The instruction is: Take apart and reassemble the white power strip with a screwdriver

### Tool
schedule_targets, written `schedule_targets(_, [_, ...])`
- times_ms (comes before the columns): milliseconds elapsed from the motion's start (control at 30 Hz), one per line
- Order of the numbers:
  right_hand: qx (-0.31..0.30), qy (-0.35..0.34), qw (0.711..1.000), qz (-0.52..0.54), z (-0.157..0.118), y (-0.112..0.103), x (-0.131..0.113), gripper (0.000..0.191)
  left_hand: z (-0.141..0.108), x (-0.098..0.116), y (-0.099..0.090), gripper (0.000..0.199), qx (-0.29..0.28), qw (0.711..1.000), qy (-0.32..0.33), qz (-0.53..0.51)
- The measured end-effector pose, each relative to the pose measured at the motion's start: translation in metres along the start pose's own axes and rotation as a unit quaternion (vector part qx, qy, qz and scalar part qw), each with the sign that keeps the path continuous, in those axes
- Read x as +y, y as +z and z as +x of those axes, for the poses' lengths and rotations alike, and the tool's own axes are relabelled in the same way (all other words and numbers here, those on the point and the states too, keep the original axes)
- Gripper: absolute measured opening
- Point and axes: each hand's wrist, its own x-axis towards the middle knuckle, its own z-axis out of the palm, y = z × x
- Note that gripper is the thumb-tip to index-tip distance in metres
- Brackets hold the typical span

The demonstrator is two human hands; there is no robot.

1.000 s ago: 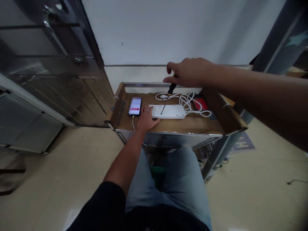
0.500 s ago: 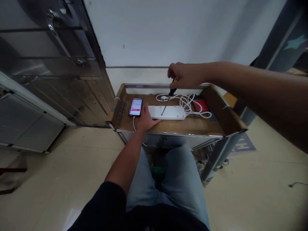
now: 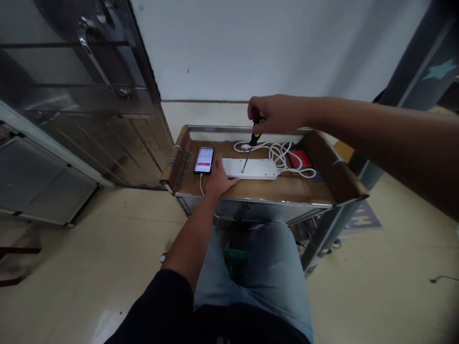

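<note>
A white power strip (image 3: pixel 256 169) lies lengthwise on the cardboard-lined bench (image 3: pixel 287 191). Around its left end my left hand (image 3: pixel 218 179) is closed, with the thumb along the near side. My right hand (image 3: pixel 265 114) grips the dark and yellow handle of a screwdriver (image 3: pixel 255 137) from above. The screwdriver leans slightly, its tip down in a small hole on the strip's upper face. White cord (image 3: pixel 283 155) runs from the strip's right end in loose coils, and its plug (image 3: pixel 245 147) lies behind the strip.
A lit phone (image 3: pixel 204 160) with a white cable lies just left of my left hand. A red item (image 3: pixel 300 159) sits under the cord at the right. Raised cardboard sides (image 3: pixel 337 167) bound the bench. A metal door (image 3: pixel 82 95) stands at the left, a grey post (image 3: pixel 380 143) at the right.
The view has shifted slightly. My right hand has turned a little on the screwdriver handle, showing more yellow. The tip stays at the same hole, and my left hand keeps its hold.
</note>
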Motion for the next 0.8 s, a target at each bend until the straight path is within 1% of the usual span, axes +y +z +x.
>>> schedule_targets(100, [0.032,0.027,0.999,-0.006,-0.003,-0.001,-0.001,0.057,0.000,0.001,-0.001,0.119,-0.001,1.000,-0.003,0.004])
schedule_targets(167, [0.053,0.052,0.997,-0.025,-0.003,0.005,0.000,0.068,-0.001,0.001,-0.001,0.117,-0.004,1.000,-0.007,0.007])
schedule_targets(200, [0.054,0.057,0.996,-0.033,-0.003,0.008,0.001,0.072,-0.001,0.001,0.000,0.117,-0.005,1.000,-0.009,0.008])
schedule_targets(300, [0.035,0.033,0.999,-0.007,-0.001,0.013,0.002,0.072,-0.001,0.000,0.000,0.116,-0.006,1.000,-0.009,0.011])
schedule_targets(400, [-0.004,0.005,0.999,0.035,0.000,0.010,0.000,0.071,-0.001,0.001,0.000,0.115,-0.004,1.000,-0.008,0.011])
schedule_targets(467, [-0.020,0.007,0.999,0.031,-0.002,0.007,-0.004,0.069,-0.001,0.001,0.000,0.114,-0.003,1.000,-0.005,0.010])
schedule_targets(500, [-0.018,0.012,1.000,0.019,-0.003,0.006,-0.006,0.067,-0.002,0.001,0.000,0.114,-0.004,1.000,-0.004,0.009])
schedule_targets(567, [0.004,0.034,0.999,-0.021,-0.004,0.005,-0.010,0.066,-0.001,0.001,0.001,0.114,-0.005,1.000,-0.002,0.007])
schedule_targets(633, [0.024,0.047,0.997,-0.054,-0.005,0.007,-0.011,0.070,-0.001,0.000,0.001,0.115,-0.006,1.000,-0.002,0.003])
schedule_targets(667, [0.024,0.044,0.997,-0.059,-0.004,0.008,-0.010,0.071,-0.001,0.000,0.002,0.115,-0.006,1.000,-0.003,0.001])
schedule_targets(800, [-0.019,0.004,1.000,0.001,-0.001,0.005,-0.004,0.063,0.000,-0.002,0.003,0.116,-0.007,1.000,-0.002,-0.009])
